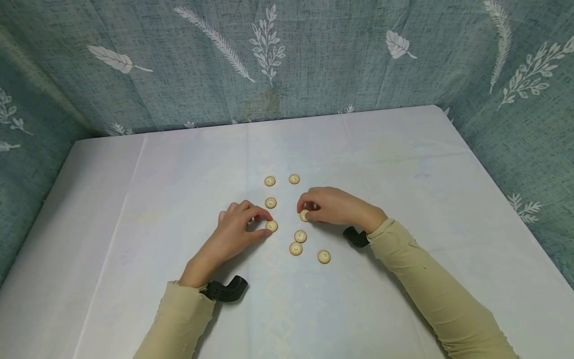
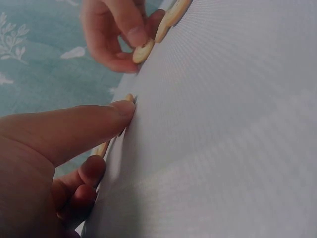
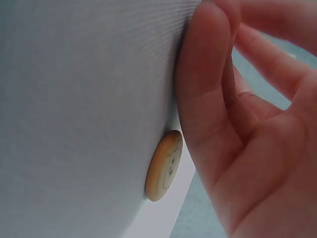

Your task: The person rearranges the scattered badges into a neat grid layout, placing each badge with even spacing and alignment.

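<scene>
My left hand point(image 1: 235, 227) pinches a round pale wooden button point(image 1: 271, 226) between thumb and forefinger; it lies on or just above the white cloth, I cannot tell which. Opposite it, my right hand point(image 1: 334, 205) pinches a second wooden button point(image 1: 304, 215), its fingertips close to the cloth. The left wrist view shows that second button point(image 2: 142, 51) tilted under the right fingers. Directly behind the left hand's button lies another button point(image 1: 270, 202). In the right wrist view, a button with dark markings point(image 3: 165, 166) lies beside the hand; whatever the fingertips hold is hidden there.
Two buttons lie farther back, one on the left point(image 1: 269, 181) and one on the right point(image 1: 294, 178). Nearer me, two buttons point(image 1: 300, 236) touch, and a lone button point(image 1: 324, 257) lies to their right. Green leaf-patterned curtains point(image 1: 314, 60) surround the white table point(image 1: 403, 149).
</scene>
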